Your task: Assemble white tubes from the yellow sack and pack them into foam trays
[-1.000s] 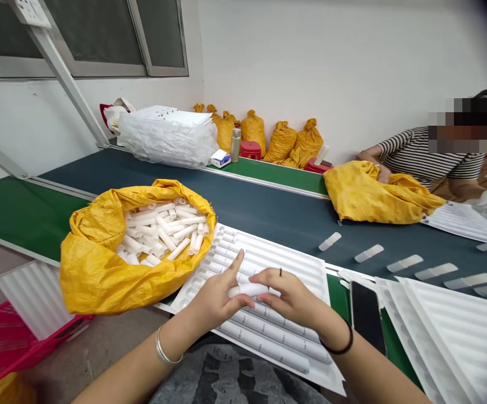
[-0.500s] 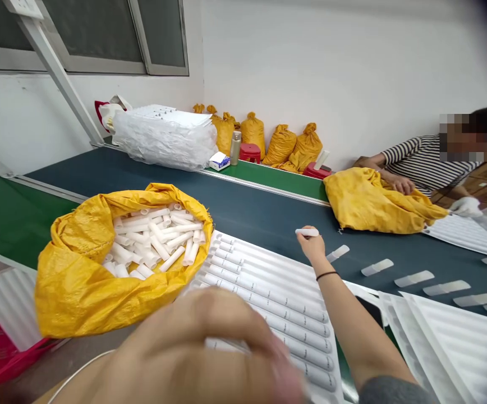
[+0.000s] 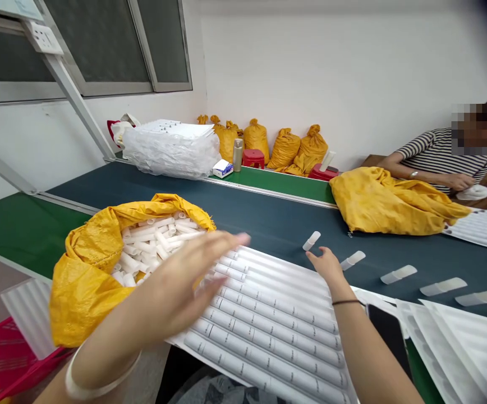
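My left hand (image 3: 180,280), slightly blurred, hovers between the yellow sack (image 3: 100,241) and the white ridged tray (image 3: 285,264). Its fingers are stretched out and nothing shows in them. In the sack lie many short white plastic tubes (image 3: 155,238). Printed white tubes (image 3: 264,331) fill the near rows of the tray. Over the dark belt, my right hand (image 3: 327,265) has thumb and forefinger apart, just short of a small translucent plastic piece (image 3: 311,241). Similar pieces (image 3: 399,274) lie in a row to its right.
A co-worker in a striped top (image 3: 431,154) sits across the belt (image 3: 260,210), behind another yellow sack (image 3: 390,202). A black phone (image 3: 389,336) and stacked ridged trays (image 3: 458,342) are at right. A plastic-wrapped stack (image 3: 171,148) stands at the back; a pink basket (image 3: 12,359) is lower left.
My right hand has let go of the translucent piece, which now rests on the belt. My left hand has moved away from the camera, toward the sack. The co-worker's hand has left the far sack.
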### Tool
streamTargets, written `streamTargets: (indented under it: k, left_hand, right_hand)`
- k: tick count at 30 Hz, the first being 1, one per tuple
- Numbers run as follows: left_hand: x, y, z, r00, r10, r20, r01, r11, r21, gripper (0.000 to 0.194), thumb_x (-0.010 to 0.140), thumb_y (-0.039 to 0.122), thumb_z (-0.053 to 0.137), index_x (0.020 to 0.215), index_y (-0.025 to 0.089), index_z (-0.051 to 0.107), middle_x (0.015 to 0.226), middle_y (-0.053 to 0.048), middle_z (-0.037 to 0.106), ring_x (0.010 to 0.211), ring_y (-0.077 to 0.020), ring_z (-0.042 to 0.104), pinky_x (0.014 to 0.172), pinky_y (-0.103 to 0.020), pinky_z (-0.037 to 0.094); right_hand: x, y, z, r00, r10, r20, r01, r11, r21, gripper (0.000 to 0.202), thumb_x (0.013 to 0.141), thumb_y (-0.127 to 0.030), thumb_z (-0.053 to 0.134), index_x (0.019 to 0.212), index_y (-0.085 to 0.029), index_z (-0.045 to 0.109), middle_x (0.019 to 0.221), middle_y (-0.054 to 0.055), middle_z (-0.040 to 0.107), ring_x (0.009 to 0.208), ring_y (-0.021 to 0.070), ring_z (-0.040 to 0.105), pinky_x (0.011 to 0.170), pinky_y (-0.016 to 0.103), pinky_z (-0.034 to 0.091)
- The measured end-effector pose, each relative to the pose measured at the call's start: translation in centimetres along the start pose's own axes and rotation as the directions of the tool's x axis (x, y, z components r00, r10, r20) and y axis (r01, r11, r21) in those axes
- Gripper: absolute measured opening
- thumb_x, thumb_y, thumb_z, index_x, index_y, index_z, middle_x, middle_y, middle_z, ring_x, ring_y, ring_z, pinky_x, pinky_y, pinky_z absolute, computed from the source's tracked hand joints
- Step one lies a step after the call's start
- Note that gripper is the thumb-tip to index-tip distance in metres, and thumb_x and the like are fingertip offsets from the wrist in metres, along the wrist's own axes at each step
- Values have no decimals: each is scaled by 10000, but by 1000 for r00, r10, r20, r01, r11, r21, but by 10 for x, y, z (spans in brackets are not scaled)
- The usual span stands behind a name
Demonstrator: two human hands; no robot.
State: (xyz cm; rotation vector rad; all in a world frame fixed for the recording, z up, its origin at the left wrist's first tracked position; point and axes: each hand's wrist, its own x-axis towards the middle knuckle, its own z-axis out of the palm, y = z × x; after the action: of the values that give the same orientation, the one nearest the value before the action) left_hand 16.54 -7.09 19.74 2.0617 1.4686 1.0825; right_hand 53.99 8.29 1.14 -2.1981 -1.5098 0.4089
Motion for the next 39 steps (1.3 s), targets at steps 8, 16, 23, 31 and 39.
streamTargets:
  k: [8, 16, 23, 31, 39]
  left_hand:
    - [84, -168, 46, 955, -283, 90, 244, 920, 307, 126, 756, 128, 558, 849, 116, 641, 907, -114, 680, 911, -223, 619, 866, -359, 461]
    - [37, -151, 37, 988, -145, 47, 137, 981, 137, 228, 788, 228, 564, 988, 172, 657, 1121, -101, 649, 1087, -258, 571, 971, -378, 419]
    - [-5, -88, 64, 913, -386, -134, 110, 550, -828, 371, 760, 336, 712, 1036, 236, 485, 1040, -40, 665, 973, -190, 641, 888, -366, 509]
    - [-11, -79, 64, 931, -364, -8, 278, 727, -628, 333, 715, 381, 745, 939, 173, 612, 903, -29, 675, 775, -150, 617, 685, -239, 493]
    - [-11, -58, 46, 921, -184, 344, 297, 903, -312, 328, 835, 455, 598, 1023, 200, 686, 905, -21, 679, 838, -197, 610, 709, -263, 469]
  right_hand:
    - [-83, -101, 66, 831, -473, 294, 429, 880, 202, 221, 839, -190, 528, 964, -175, 711, 1007, 87, 682, 944, 182, 617, 857, 259, 436]
    - [-99, -127, 74, 775, -563, 287, 467, 816, 342, 169, 643, -74, 643, 796, -144, 627, 876, 97, 634, 903, 231, 576, 847, 338, 418]
    - [-135, -138, 31, 732, -627, 265, 253, 613, 748, 266, 889, -372, 439, 1073, -191, 503, 812, 34, 627, 696, 150, 610, 632, 290, 501]
    - [-138, -130, -18, 735, -675, 63, 250, 355, 901, 274, 810, -334, 672, 1054, -215, 631, 917, 62, 653, 766, 160, 611, 699, 317, 525]
    - [-133, -128, -48, 373, -925, -65, 756, 263, 599, 313, 886, -155, 577, 1185, -243, 576, 1088, 68, 655, 1020, 180, 607, 889, 315, 481]
